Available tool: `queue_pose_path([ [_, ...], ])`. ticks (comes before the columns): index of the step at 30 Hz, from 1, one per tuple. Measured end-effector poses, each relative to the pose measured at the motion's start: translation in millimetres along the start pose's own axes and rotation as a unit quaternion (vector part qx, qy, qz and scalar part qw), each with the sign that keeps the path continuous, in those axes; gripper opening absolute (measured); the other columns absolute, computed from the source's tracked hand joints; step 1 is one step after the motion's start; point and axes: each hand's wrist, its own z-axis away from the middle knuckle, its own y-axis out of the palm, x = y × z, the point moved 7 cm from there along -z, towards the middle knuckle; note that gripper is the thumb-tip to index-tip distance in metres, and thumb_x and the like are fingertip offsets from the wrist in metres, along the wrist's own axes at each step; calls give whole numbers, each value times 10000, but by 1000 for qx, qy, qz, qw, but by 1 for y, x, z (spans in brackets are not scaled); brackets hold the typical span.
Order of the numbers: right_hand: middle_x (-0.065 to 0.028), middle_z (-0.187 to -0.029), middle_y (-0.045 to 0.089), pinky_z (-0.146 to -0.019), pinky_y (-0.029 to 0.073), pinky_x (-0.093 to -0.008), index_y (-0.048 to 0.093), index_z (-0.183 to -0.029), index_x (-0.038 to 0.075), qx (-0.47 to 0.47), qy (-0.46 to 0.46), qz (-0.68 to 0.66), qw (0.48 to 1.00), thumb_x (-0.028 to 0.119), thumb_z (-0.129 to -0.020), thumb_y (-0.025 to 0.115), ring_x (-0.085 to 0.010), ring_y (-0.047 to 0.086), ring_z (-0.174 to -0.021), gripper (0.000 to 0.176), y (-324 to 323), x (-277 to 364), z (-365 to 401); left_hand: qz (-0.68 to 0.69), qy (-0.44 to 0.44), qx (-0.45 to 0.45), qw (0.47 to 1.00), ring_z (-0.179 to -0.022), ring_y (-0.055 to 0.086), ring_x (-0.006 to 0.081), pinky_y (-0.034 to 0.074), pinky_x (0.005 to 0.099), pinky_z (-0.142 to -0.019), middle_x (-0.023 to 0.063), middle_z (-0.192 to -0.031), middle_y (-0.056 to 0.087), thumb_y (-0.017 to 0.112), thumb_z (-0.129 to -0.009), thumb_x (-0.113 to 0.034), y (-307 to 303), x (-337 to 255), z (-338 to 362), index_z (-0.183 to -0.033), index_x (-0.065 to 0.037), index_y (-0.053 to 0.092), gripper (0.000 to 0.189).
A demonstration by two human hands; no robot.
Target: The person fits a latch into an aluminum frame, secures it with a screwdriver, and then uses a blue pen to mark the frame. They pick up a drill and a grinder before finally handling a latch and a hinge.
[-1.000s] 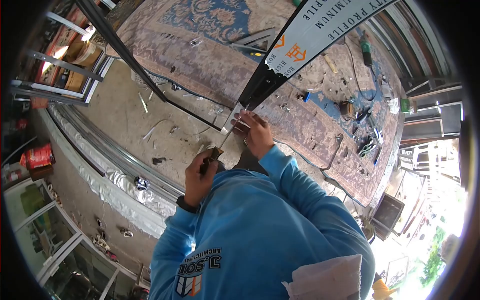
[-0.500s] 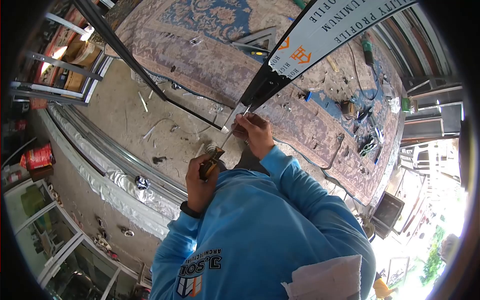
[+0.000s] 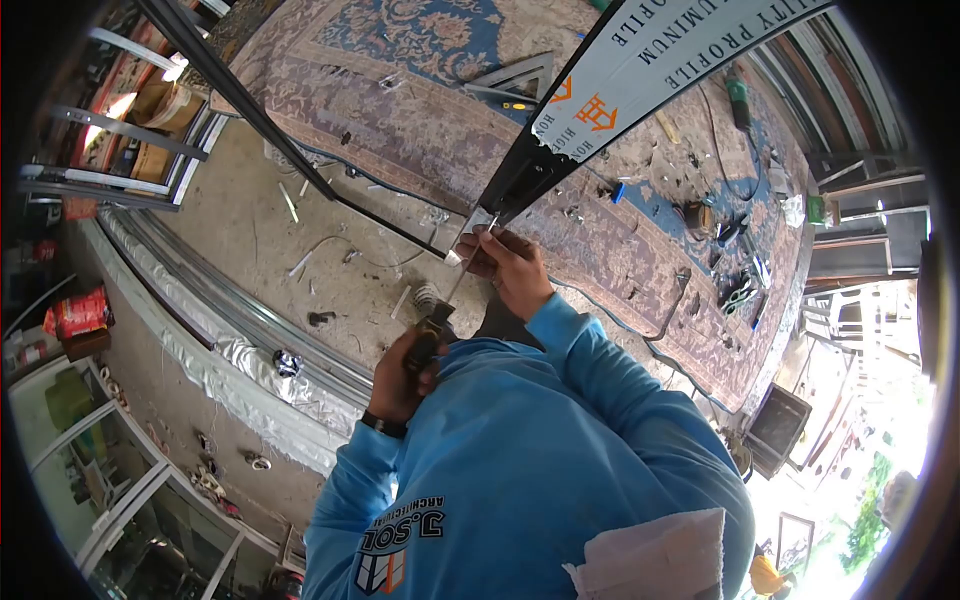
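Observation:
My left hand point(image 3: 400, 378) is wrapped round the dark handle of a screwdriver point(image 3: 455, 292), close to my body. The thin metal shaft slants up and away to my right hand point(image 3: 515, 272), whose thumb and fingers pinch it near the far end. That end lies at the lower corner of a dark aluminum profile point(image 3: 525, 180); the tip and any screw there are too small to make out. Printed white film covers the upper part of the profile. A thinner dark bar point(image 3: 390, 229) runs from this corner to the left.
A patterned carpet point(image 3: 640, 290) lies under the profile, with a triangular square point(image 3: 515, 75), a green power tool point(image 3: 737, 105) and scattered tools on it. Long wrapped profiles point(image 3: 250, 365) lie at the left. A black bin point(image 3: 777, 430) stands at the right.
My left hand has rolled round the screwdriver handle, covering the yellow part that showed before. My right hand stays at the corner, its fingers shifted slightly.

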Motion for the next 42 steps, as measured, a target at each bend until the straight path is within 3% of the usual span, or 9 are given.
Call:
queue_pose_path([
  [4, -130, -1132, 696, -848, 591, -377, 628, -1191, -13, -16, 50, 46, 998, 224, -1004, 662, -251, 694, -1060, 303, -2, -3, -1, -596, 441, -157, 652, -731, 604, 155, 490, 271, -627, 78, -940, 668, 658, -970, -200, 73, -52, 24, -1152, -66, 576, 240],
  [7, -130, -1154, 692, -866, 585, -391, 628, -1204, -8, 13, 37, 73, 997, 235, -1009, 654, -259, 686, -1084, 312, -10, -7, -9, 13, 20, -109, 994, -726, 607, 171, 511, 306, -655, 95, -881, 655, 676, -937, -82, 29, -7, 6, -1142, -49, 580, 228],
  [14, -118, -1150, 689, -876, 581, -407, 625, -1208, -2, 17, 60, 79, 995, 262, -1012, 649, -264, 690, -1072, 329, -3, -4, -3, -558, 419, -189, 690, -630, 552, 148, 450, 233, -576, 50, -838, 614, 589, -1026, -331, 60, -38, 21, -1133, -66, 610, 288],
  [20, -116, -1108, 675, -827, 595, -401, 610, -1216, 22, 60, 99, 144, 983, 274, -965, 708, -263, 690, -1042, 369, -20, 5, -6, 12, 56, -22, 998, -750, 610, 169, 506, 274, -686, 76, -932, 629, 652, -953, -57, 16, 6, 5, -1136, -27, 599, 193],
  [23, -140, -1108, 675, -825, 592, -401, 601, -1225, 24, -7, -137, 403, 905, 247, -879, 801, -280, 687, -1061, 458, -45, 51, -9, -602, 443, -200, 634, -691, 549, 121, 456, 246, -602, 57, -949, 627, 614, -993, -203, 74, -46, 27, -1130, -57, 615, 200],
  [27, -161, -1083, 695, -818, 585, -396, 604, -1196, 25, 0, -366, 488, 793, 200, -790, 869, -293, 706, -1032, 516, -2, 105, -8, 125, 43, -99, 986, -743, 609, 133, 502, 266, -619, 106, -989, 642, 645, -923, -23, 16, 18, 2, -1223, -24, 600, 303],
  [33, -153, -1017, 709, -772, 589, -424, 610, -1137, 22, 18, -390, 570, 723, 139, -814, 820, -344, 737, -913, 402, 2, 103, -14, -611, 409, -195, 649, -712, 601, 135, 485, 259, -594, 73, -984, 659, 666, -900, 50, 85, -41, 27, -1257, -35, 594, 374],
  [37, -154, -1009, 711, -741, 584, -432, 622, -1117, 27, 16, -408, 591, 696, 140, -813, 817, -344, 735, -900, 378, 6, 104, -14, -53, 155, -199, 966, -767, 653, 192, 524, 294, -658, 122, -972, 655, 653, -899, 45, 32, 9, 10, -1179, -3, 632, 285],
  [42, -152, -979, 719, -726, 578, -432, 655, -1065, 44, 8, -422, 601, 679, 172, -813, 817, -347, 730, -884, 325, 4, 101, -17, -519, 376, -194, 743, -828, 668, 223, 553, 348, -711, 106, -1006, 674, 700, -895, 2, 72, -38, 24, -1240, -23, 590, 363],
])
